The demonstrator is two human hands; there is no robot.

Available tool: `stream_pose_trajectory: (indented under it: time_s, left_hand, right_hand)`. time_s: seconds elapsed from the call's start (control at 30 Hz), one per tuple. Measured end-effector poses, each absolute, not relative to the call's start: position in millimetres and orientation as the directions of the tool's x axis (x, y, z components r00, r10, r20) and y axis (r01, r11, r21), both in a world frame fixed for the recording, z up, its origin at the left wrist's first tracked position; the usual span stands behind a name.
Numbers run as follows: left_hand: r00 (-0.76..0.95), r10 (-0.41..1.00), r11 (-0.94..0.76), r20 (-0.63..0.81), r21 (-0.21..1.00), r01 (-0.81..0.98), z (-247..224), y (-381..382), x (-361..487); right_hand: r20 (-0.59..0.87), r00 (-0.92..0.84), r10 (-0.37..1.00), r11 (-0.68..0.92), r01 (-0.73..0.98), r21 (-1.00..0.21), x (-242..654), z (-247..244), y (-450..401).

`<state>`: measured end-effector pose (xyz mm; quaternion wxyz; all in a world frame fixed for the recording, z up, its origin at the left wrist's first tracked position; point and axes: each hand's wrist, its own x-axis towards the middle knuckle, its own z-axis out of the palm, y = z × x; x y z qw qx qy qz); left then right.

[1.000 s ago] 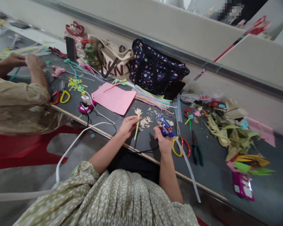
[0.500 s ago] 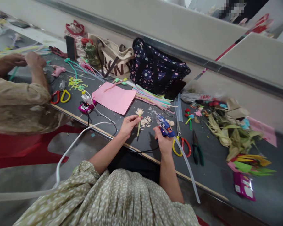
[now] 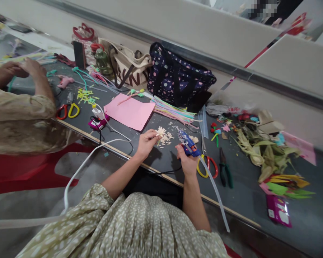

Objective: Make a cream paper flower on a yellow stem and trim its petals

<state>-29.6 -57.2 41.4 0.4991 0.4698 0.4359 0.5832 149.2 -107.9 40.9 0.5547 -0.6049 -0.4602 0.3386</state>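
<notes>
The left hand (image 3: pixel 146 144) pinches the pale flower (image 3: pixel 162 131) over the tabletop (image 3: pixel 161 158), probably to leave its petals uncovered. The right hand (image 3: pixel 188 165) wraps the glue gun (image 3: pixel 188 144), nozzle pointing away from the fingers. Loose pale pieces (image 3: pixel 166 141) lie between, seemingly for easy reach.

The loose olive-green garment (image 3: pixel 148 225) has small white speckles and gathers.

On the beige tote bag (image 3: pixel 142 66) we can read one dark letter "N"; red print (image 3: pixel 233 110) on the plastic bag (image 3: pixel 218 109) is too blurred for us.
</notes>
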Motion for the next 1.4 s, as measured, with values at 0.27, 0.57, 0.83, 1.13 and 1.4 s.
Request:
stream_pose_trajectory:
  time_s: [0.27,0.57,0.83,1.13,1.4]
  left_hand:
    - [-0.072,0.974,-0.225,0.216,0.960,-0.169,36,-57,-31]
    - [-0.007,0.995,0.092,-0.101,0.929,-0.359,47,-58,-29]
    - [0.099,0.949,0.309,-0.298,0.828,-0.468,51,-53,-33]
    - [0.138,0.942,0.331,-0.306,0.776,-0.536,45,-52,-34]
    - [0.178,0.915,0.395,-0.363,0.711,-0.582,49,-51,-38]
  right_hand:
    - [0.081,0.351,0.933,0.021,0.172,-0.985,148,43,-109]
    - [0.121,0.344,0.931,0.060,0.182,-0.982,148,43,-109]
    - [0.127,0.256,0.958,0.079,0.188,-0.979,146,40,-112]
    - [0.122,0.244,0.962,0.077,0.188,-0.979,145,40,-113]
    - [0.137,0.241,0.961,0.089,0.199,-0.976,145,40,-114]
